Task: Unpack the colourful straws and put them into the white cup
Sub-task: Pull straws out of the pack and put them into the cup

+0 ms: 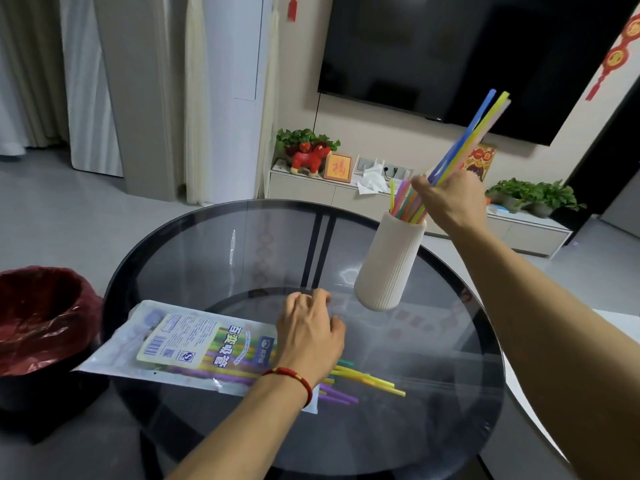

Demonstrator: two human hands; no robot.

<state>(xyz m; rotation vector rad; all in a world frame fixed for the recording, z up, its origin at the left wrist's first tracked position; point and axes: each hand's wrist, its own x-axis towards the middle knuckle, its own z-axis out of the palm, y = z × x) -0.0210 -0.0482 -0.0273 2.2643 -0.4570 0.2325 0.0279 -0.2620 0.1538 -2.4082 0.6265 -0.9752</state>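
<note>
Head: ribbed white cup (pixel 388 265), round glass table (pixel 242 237).

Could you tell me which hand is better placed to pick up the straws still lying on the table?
Left. The left hand rests on the packet's open end beside the loose straws; the right hand grips a bundle above the white cup.

Right hand (pixel 450 199) gripped a few straws (pixel 471 133) above the white cup (pixel 391 261). Left hand (pixel 308 330) rested, fingers curled, on the straw packet (pixel 180 344) on the glass table (pixel 433 393).
</note>
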